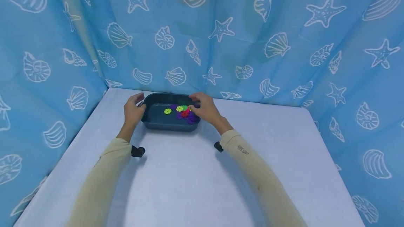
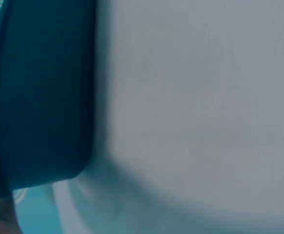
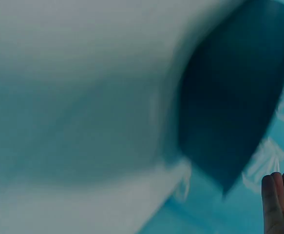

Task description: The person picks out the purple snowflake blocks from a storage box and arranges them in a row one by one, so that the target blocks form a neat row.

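A dark blue-grey plastic basin [image 1: 154,126] stands near the back edge of the table. Inside it lie small flower-shaped plastic discs [image 1: 168,111] in yellow, purple, red and green, mostly heaped toward the right end. My left hand [image 1: 133,110] holds the basin's left end, thumb at the rim; in the left wrist view only a bit of that hand shows beside the basin's corner. Over the right end is my right hand [image 1: 206,109], its thumb above the discs and hiding some of them. Its fingers [image 3: 278,200] look straight in the right wrist view, apart from the basin wall [image 3: 229,97].
A white cloth covers the table [image 1: 189,178]. Blue curtains [image 1: 240,45] with white shell and starfish prints hang close behind the table and along its sides. A small black device [image 1: 137,151] sits at the left wrist, another [image 1: 218,146] at the right.
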A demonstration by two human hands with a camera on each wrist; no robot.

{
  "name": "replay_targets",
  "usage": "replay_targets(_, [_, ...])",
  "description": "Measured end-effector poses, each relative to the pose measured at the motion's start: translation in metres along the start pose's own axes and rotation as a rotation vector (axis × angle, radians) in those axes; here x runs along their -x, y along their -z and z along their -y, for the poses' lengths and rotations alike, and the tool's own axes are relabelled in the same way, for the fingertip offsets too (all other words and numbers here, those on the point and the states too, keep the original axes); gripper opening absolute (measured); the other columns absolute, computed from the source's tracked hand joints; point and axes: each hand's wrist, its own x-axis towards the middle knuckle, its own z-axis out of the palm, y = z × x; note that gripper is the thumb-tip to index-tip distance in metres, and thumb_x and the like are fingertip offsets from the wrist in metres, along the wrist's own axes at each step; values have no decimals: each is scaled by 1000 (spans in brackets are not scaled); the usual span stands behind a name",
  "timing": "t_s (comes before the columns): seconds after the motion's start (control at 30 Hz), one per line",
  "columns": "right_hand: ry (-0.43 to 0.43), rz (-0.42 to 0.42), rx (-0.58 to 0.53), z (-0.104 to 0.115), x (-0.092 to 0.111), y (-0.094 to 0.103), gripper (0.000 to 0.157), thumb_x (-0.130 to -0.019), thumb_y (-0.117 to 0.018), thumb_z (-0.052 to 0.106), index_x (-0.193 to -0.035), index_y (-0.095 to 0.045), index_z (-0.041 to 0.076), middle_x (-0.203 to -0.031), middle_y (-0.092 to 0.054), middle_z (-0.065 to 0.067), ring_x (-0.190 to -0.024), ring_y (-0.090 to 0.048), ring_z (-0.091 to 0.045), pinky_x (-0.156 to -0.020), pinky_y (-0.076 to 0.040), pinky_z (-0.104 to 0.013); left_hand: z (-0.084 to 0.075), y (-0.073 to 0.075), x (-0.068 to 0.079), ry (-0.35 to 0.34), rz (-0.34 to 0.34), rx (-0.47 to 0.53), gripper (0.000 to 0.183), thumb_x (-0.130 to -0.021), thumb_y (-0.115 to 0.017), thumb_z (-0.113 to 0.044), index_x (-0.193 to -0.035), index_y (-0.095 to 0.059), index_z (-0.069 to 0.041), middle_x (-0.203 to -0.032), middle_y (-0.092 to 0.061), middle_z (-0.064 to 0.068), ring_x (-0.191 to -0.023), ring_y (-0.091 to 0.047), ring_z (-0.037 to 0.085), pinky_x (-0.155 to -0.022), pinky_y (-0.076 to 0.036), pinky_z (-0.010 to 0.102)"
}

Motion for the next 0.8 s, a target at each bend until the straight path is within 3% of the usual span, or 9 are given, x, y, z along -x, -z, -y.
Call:
replay_targets(0.17, [-21,27,-24,0,-15,-34,40,-89,-71,12,-127,-61,3,-123,-62,-10,-112,-60,-23,-98,-53,-35,11,-19,5,-10,-62,108,46,-87,-53,14,-131,-57,1,-127,-56,17,-122,-56,24,-102,-45,18])
replay_targets(0.3, [-63,46,18,-6,-24,-53,39,-89,-71,12,-126,-62,6,-122,-63,-7,-113,-60,-19,-98,-52,-30,13,-25,8,-34,-72,134,46,-87,-53,15,-131,-57,1,-125,-57,16,-123,-56,22,-101,-45,16])
replay_targets(0.53, [-62,136,49,-7,-44,-79,45,-89,-70,7,-132,-59,7,-133,-59,-8,-120,-57,-21,-102,-50,-32,15,-15,10,-61,-99,97,44,-88,-53,15,-129,-58,1,-123,-58,16,-121,-57,24,-101,-47,23])
replay_targets(0.7, [-9,276,220,-8,-53,-90,49,-92,-64,6,-139,-54,9,-140,-54,-7,-127,-51,-19,-108,-44,-32,20,-11,9,-71,-92,90,45,-88,-53,14,-131,-57,1,-124,-58,16,-121,-57,24,-102,-47,23])
replay_targets(0.8, [7,324,256,-9,-57,-91,48,-92,-63,4,-139,-54,8,-139,-56,-7,-127,-51,-18,-109,-43,-31,22,-11,5,-86,-91,94,45,-88,-53,14,-131,-57,1,-124,-58,17,-121,-57,24,-102,-47,22])
